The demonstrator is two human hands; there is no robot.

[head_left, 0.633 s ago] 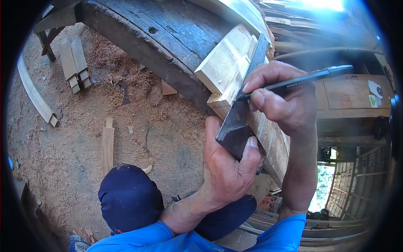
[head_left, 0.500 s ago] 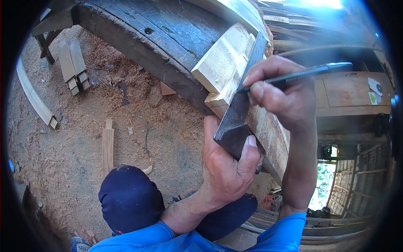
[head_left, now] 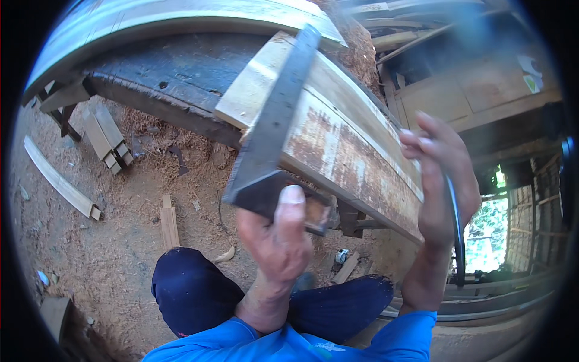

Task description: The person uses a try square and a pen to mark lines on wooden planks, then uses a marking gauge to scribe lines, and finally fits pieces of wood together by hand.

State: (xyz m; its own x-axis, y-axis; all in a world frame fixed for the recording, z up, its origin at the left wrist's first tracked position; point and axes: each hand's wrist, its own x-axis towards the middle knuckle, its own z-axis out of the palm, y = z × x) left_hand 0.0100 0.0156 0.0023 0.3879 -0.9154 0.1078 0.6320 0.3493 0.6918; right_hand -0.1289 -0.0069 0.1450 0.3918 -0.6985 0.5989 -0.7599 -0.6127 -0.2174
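Observation:
My left hand (head_left: pixel 276 244) grips the dark stock of a try square (head_left: pixel 274 120), thumb on top. Its long metal blade points up and away, over the end of a pale wooden board (head_left: pixel 241 96). Alongside lies a thick plank (head_left: pixel 347 151) with a rough, brown-stained face, running toward the lower right. My right hand (head_left: pixel 446 187), smeared by motion, is raised over the plank's right part. A dark pen (head_left: pixel 456 235) hangs down from this hand, with the fingers partly stretched. How the thumb meets the pen is hidden.
A worn dark workbench (head_left: pixel 163 114) carries the wood, with a long pale board (head_left: pixel 175 30) across its far side. On the shaving-strewn ground lie stacked wood pieces (head_left: pixel 105 136), a curved strip (head_left: pixel 57 181), a short stick (head_left: pixel 169 223) and a tape measure (head_left: pixel 342 256).
The pen has left the square's blade; my right hand moved right, turning the pen downward. My left hand and the square shifted left in view, the square now tilted over the wood. The whole view moved.

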